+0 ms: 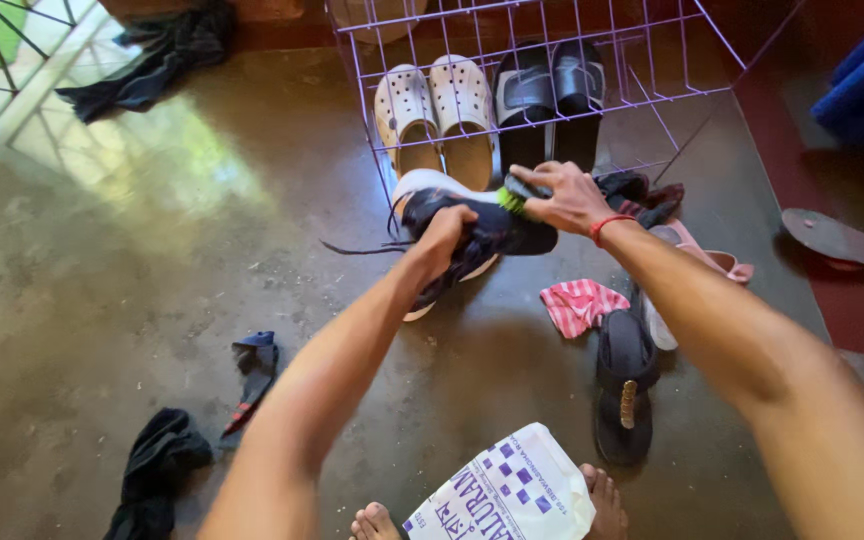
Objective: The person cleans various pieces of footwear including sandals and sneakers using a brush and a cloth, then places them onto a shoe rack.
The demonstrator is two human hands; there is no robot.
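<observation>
Two hands on one dark sneaker [472, 235], held up above the concrete floor [132, 250] just in front of the lilac wire rack [542, 90]. Left hand [442, 235] wrapped from below round the upper, fingers closed on it, loose laces trailing off to the left. Right hand [567, 198] clamped over a small brush with green bristles [515, 195], pressed against the shoe's right end, near the white sole. Long axis of the sneaker running left to right across the view, tipped slightly, sole edge turned toward the rack. Both hands touching it, so neither nearer; the left carrying, the right working on top. Behind, inside the rack: white clogs [432, 115] beside black slides [550, 100]. Below the right forearm: a striped red cloth [577, 303], a black sandal [624, 385], a pink slipper [712, 260]. Nearest the feet, a white bag with purple squares [512, 495].
</observation>
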